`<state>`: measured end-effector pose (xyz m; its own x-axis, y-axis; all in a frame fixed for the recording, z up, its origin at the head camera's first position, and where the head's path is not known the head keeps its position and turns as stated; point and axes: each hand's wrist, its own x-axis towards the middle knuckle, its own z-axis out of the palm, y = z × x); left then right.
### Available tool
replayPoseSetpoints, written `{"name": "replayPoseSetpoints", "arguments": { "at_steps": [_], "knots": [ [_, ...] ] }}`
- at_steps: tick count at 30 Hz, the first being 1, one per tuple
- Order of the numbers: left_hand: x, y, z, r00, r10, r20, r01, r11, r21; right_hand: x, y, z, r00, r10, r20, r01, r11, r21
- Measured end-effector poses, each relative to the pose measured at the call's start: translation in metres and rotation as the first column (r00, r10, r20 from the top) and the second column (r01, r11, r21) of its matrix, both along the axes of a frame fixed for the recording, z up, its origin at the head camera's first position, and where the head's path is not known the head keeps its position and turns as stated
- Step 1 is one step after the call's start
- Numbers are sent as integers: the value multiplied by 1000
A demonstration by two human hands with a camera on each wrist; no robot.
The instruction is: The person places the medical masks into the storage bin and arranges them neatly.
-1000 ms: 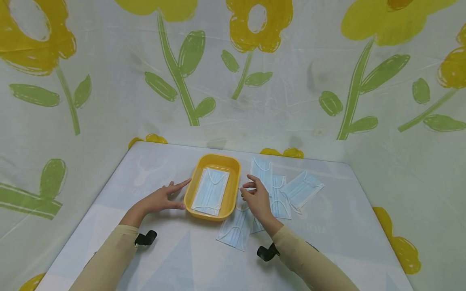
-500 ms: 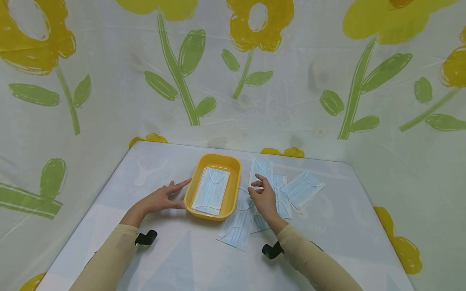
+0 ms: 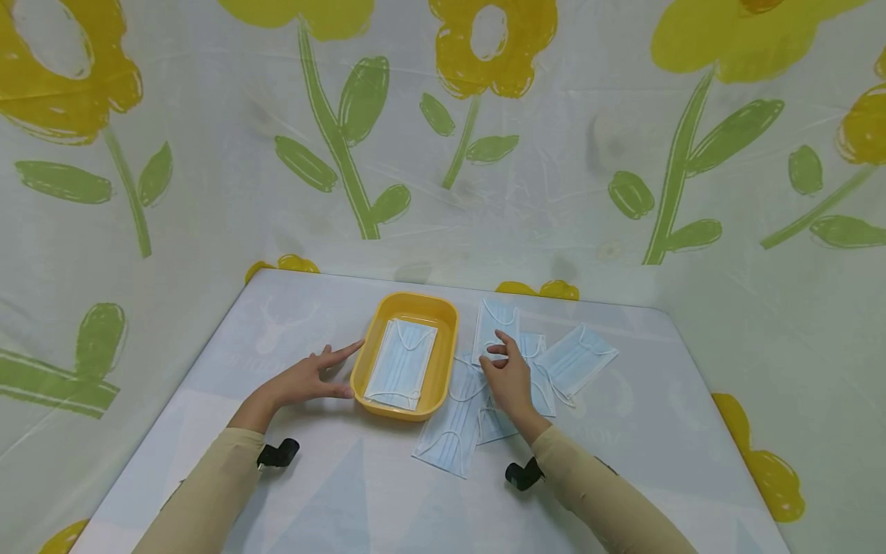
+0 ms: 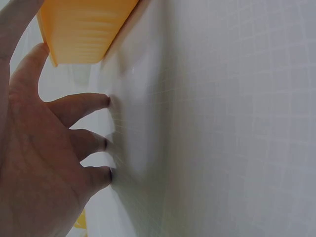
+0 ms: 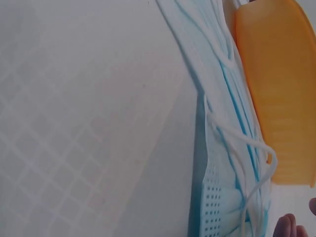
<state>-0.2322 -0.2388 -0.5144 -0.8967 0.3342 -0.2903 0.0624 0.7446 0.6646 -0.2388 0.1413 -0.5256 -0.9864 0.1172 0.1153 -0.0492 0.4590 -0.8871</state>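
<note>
In the head view, a yellow plastic tray [image 3: 444, 327] holds a light blue face mask [image 3: 401, 365] lying flat. My left hand [image 3: 301, 378] is spread at the tray's left side, a finger and the thumb at its rim. The left wrist view shows a fingertip against the tray's wall [image 4: 84, 29], with the other fingers extended toward the tabletop. My right hand [image 3: 511, 385] is over loose face masks right of the tray, fingers loosely bent. Its fingertips [image 5: 290, 228] barely enter the right wrist view, and nothing shows between them.
Several blue masks overlap right of the tray: one in front [image 3: 450, 431], one behind [image 3: 497, 312], one at the far right [image 3: 581, 358]. Their white ear loops cross. The white table [image 3: 318, 492] meets flower-printed curtains [image 3: 484, 223] behind and at the sides.
My right hand has moved right, away from the tray's right edge and over the loose masks. The left hand, tray and masks have stayed in place.
</note>
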Motion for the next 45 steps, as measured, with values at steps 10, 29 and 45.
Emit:
{"name": "replayPoseSetpoints", "arguments": {
  "at_steps": [10,29,45],
  "knots": [
    [1,1,1,1000,11,10,-11,1000,-2,-8,11,-5,1000,-31,-2,31,1000,5],
    [2,1,1,1000,20,21,-19,1000,-9,-22,23,-12,999,-53,-9,53,998,23],
    [1,0,-2,999,31,27,-31,1000,-2,-34,32,-10,996,-87,-11,88,993,78]
  ]
}}
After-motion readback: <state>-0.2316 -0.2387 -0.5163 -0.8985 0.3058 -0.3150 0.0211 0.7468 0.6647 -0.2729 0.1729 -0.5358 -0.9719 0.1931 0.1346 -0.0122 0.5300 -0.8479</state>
